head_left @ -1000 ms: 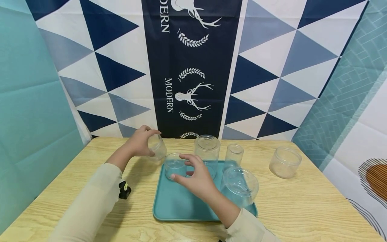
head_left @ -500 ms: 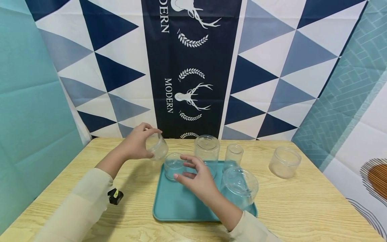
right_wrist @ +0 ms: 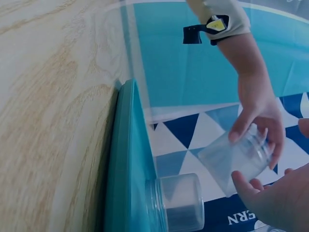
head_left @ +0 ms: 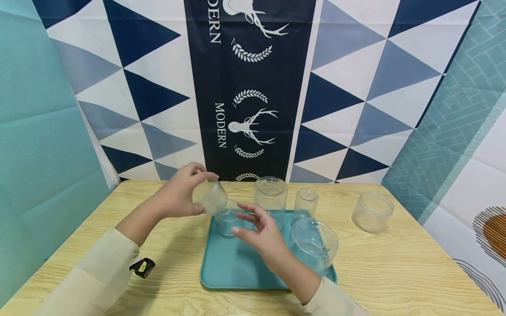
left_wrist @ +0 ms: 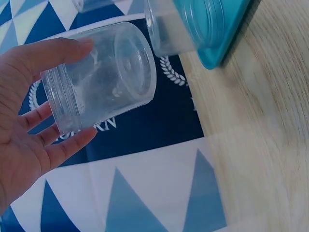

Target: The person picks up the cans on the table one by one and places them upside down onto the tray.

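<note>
My left hand (head_left: 178, 192) grips a clear plastic jar (head_left: 215, 198) near its threaded mouth. In the left wrist view the thumb lies on one side of this jar (left_wrist: 104, 72) and the fingers on the other; its closed base points away from the palm. The jar is tilted, above the back left corner of the teal tray (head_left: 237, 270). Just below it a short clear jar (head_left: 225, 226) stands mouth down on the tray. Over the tray my right hand (head_left: 262, 235) has relaxed, spread fingers, apart from both jars in the right wrist view, with nothing in its grasp.
On the tray also stand a tall clear jar (head_left: 271, 197), a narrow clear jar (head_left: 306, 202) and a wide clear jar (head_left: 314, 243) by my right forearm. Another clear jar (head_left: 373, 213) sits on the wooden table (head_left: 395, 272) at the right. A patterned cloth (head_left: 253, 87) hangs behind.
My left hand has carried its jar rightward and slightly nearer, from beside the tray to over its corner, overlapping the short jar. My right hand has shifted slightly right.
</note>
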Tool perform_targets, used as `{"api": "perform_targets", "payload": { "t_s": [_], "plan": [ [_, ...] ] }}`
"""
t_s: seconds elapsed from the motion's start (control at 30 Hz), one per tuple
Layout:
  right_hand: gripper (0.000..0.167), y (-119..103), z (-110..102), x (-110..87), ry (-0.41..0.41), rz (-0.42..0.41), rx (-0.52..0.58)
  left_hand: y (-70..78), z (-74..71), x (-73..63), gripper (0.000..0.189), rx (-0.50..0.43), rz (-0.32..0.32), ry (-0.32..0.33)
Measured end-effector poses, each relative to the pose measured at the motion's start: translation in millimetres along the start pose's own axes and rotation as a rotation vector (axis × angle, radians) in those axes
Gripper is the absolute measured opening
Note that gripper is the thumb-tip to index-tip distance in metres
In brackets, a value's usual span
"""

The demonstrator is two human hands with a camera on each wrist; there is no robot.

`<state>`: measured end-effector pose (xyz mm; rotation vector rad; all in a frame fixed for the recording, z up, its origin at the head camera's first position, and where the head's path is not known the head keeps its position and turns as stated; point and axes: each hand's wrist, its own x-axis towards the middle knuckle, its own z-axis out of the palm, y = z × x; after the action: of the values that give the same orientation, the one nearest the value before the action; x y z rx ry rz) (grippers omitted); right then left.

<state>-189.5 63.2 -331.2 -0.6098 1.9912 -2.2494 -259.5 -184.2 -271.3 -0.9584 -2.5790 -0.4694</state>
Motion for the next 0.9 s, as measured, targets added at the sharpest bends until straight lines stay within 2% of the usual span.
{"api": "perform_targets", "payload": {
  "t_s": [0.2,0.5,0.73,0.9],
  "plan": [
    [0.06,0.3,-3.1,-2.3,0.013,-0.044,0.055,15.6,-5.6,-3.9,0.079,0.003,0.086,0.026],
    [0.06,-3.3,-9.6,-6.6,0.012,-0.057,0.084,29.4,-7.5,-8.5,0.078,-0.011,0.136,0.066],
    [0.061,-5.2,-18.7,-9.8,-0.014,-0.175,0.112,39.3,-3.2,-11.9,0.082,-0.069,0.153,0.134],
    [0.064,-8.0,-25.2,-12.8,-0.029,-0.268,0.059,47.0,-0.1,-14.1,0.082,-0.182,0.161,0.204]
  ]
}}
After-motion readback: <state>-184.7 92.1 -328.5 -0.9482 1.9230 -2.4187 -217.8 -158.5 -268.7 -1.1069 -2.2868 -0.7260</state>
